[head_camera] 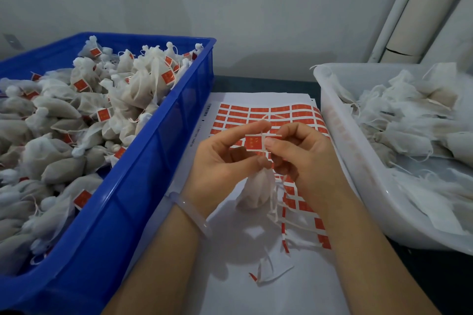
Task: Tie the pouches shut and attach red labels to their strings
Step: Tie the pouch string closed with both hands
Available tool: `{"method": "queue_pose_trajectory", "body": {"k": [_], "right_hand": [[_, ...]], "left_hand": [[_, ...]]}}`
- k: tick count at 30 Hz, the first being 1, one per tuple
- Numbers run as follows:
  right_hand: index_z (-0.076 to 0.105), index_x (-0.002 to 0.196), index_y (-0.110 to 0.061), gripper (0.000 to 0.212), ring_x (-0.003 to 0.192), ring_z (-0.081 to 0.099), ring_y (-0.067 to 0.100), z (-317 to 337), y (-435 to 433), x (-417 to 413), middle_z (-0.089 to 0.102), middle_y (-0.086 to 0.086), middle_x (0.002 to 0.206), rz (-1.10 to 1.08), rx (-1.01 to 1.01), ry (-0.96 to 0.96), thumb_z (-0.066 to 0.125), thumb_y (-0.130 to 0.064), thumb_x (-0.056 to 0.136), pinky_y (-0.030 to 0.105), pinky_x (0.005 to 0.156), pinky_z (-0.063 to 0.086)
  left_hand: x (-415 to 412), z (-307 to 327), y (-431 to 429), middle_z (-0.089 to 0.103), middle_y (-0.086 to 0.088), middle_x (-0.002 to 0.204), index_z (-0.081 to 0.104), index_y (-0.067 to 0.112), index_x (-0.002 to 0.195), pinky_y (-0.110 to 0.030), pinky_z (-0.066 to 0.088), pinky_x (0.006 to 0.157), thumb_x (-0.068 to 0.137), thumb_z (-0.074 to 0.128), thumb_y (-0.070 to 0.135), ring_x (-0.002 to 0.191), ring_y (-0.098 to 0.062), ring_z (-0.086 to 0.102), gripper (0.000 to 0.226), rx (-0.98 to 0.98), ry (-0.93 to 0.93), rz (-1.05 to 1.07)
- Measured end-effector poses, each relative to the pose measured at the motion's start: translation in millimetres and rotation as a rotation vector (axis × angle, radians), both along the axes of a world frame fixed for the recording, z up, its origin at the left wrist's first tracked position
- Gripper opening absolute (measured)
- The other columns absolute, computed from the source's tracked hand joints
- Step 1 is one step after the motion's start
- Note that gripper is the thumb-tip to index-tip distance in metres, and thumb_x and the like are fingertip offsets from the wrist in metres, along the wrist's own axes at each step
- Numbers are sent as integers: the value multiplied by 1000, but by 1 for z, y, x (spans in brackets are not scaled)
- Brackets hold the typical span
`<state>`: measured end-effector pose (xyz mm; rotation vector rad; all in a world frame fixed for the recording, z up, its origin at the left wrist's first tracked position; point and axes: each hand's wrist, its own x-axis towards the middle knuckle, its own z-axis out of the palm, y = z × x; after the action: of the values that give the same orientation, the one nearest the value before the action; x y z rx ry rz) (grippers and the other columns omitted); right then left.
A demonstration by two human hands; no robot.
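A red label [254, 141] with a white border is held up between both hands above the sticker sheet [258, 112]. My left hand [222, 161] pinches the label's left side and also holds the neck of a white pouch [256, 192] that hangs below the fingers. My right hand [304, 156] pinches the label's right half between thumb and forefinger. The pouch's thin string [265, 120] loops up behind the label. Several more red labels remain on the sheet.
A blue crate [158, 151] on the left is piled with tied pouches carrying red labels. A translucent white bin [358, 161] on the right holds untied pouches. Peeled white backing strips [271, 276] lie on the paper near the front. A wall stands close behind.
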<state>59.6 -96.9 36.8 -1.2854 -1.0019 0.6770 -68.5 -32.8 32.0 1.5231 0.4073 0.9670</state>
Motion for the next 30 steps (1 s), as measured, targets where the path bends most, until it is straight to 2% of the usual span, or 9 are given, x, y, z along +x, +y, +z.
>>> {"method": "queue_pose_trajectory", "body": {"k": [5, 10, 12, 17, 20, 24, 30], "right_hand": [[60, 77, -22, 11, 58, 60, 8, 0, 1, 0, 62, -11, 59, 2, -5, 5, 70, -17, 79, 26, 58, 54], [60, 81, -20, 9, 56, 59, 3, -1, 0, 1, 61, -15, 58, -21, 11, -13, 68, -17, 81, 16, 52, 48], [60, 81, -20, 9, 56, 60, 4, -1, 0, 2, 62, -14, 59, -26, 17, -6, 68, -17, 81, 16, 53, 48], [60, 80, -23, 7, 63, 64, 12, -1, -1, 3, 67, -8, 68, -61, 43, -7, 67, -20, 81, 21, 58, 56], [60, 82, -22, 7, 69, 65, 18, -1, -1, 4, 68, -5, 74, -72, 42, -2, 67, -20, 81, 25, 62, 58], [60, 82, -20, 7, 73, 65, 25, 0, -2, 4, 68, 1, 77, -59, 42, 34, 67, -18, 82, 35, 67, 58], [60, 81, -20, 6, 69, 63, 19, 1, -3, 3, 67, -2, 73, -42, 31, 65, 65, -17, 84, 36, 69, 57]], "left_hand": [[1, 0, -1, 71, 11, 100, 63, 23, 105, -19, 54, 69, 74, 65, -10, 88, -15, 70, 46, -1, -14, -98], [-1, 0, -2, 70, 12, 101, 60, 24, 110, -21, 55, 69, 74, 65, -12, 83, -24, 68, 51, -7, 13, -134], [-1, 0, -2, 69, 11, 103, 59, 24, 112, -23, 55, 68, 73, 65, -14, 81, -29, 67, 54, -3, 32, -129], [-2, 1, -3, 66, 7, 112, 54, 20, 123, -29, 58, 66, 72, 67, -14, 65, -16, 64, 63, -26, 64, -176], [-3, 1, -4, 65, 2, 115, 52, 20, 125, -30, 58, 67, 70, 69, -14, 64, -17, 64, 67, -31, 72, -203], [-3, 2, -4, 62, 10, 119, 50, 26, 125, -26, 56, 64, 69, 69, -15, 61, -15, 65, 71, -31, 74, -221], [-2, 2, -4, 60, 13, 122, 53, 27, 120, -24, 55, 65, 70, 68, -16, 63, -15, 66, 68, -27, 40, -157]]}}
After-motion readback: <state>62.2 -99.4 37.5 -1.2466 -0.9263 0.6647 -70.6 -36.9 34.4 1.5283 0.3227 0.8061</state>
